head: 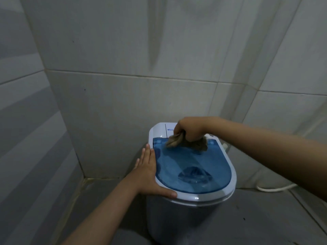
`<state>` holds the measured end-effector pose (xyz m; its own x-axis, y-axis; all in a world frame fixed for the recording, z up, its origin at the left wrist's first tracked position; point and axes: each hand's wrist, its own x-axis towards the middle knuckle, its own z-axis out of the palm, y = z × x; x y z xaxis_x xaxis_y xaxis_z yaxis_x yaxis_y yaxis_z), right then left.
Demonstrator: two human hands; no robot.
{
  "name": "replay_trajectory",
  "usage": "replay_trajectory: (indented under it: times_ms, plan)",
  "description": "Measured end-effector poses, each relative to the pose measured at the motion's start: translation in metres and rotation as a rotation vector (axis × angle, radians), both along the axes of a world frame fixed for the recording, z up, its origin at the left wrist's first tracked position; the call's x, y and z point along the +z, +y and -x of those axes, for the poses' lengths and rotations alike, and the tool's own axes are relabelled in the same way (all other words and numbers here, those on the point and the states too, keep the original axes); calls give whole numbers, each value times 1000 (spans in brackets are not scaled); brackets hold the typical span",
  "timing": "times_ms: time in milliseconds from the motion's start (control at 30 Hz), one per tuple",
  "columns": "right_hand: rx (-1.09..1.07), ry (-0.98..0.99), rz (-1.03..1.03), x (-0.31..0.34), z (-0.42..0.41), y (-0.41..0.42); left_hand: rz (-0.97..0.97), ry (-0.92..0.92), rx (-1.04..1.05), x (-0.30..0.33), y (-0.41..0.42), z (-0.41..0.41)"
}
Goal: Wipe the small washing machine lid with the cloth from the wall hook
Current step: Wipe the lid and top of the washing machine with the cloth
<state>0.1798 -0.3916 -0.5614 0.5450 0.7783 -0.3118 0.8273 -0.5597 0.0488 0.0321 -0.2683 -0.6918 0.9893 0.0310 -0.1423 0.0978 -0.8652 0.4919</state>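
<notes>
Two bare forearms, sleeveless, unadorned hands

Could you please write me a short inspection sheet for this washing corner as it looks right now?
Surface: grey floor, bare around the machine, with staining along the wall joint.
Job's things: small washing machine standing upright in the corner; its blue see-through lid is closed; brownish cloth bunched on the lid's far edge.
Clutter: nothing seen.
Grippers: right hand clenched on the cloth, pressing it to the lid; left hand laid flat and open on the machine's left rim.
Cables: one white cord lying on the floor to the right of the machine.
Surroundings: pale tiled walls on three sides; no wall hook in view.
</notes>
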Motion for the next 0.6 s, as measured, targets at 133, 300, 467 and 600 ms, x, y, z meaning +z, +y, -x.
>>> replay_trajectory:
  times_ms: [133, 300, 467, 600]
  plan:
    - [-122, -118, -105, 23, -25, -12, 15, 7, 1, 0, 0, -1]
    - [-201, -360, -178, 20, -51, -16, 7, 19, 5, -1, 0, -3]
    - [-206, -230, -233, -27, -62, -6, 5, 30, 14, -3, 1, -5]
    - [-201, -64, -254, -54, -66, -5, 10, 27, 18, -3, 1, -6]
